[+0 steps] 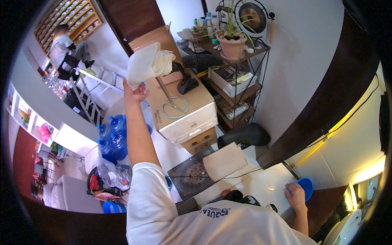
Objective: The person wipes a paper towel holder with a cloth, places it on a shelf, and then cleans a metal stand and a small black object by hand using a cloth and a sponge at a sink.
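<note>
My left hand [136, 92] is raised, palm up and fingers apart, beside the lower edge of a folded cream cloth [150, 62]. Whether it touches the cloth is unclear. The cloth appears at the top of a metal stand [165, 90] with a ring base, over a cardboard box [186, 104]. A black bracket-like object [186, 84] stands on that box. Low at the right, my right hand [295, 196] overlaps the side of a blue bucket [306, 187]. Its fingers are curled, but their hold on the rim cannot be made out.
A shelf rack [260, 50] bears a potted plant [232, 46] and magazines. Blue water jugs [113, 137] stand left. Farther off, a person [65, 50] sits by a stepladder [95, 78]. A doormat [190, 176], flat cardboard [225, 160] and a black cable [245, 175] lie below.
</note>
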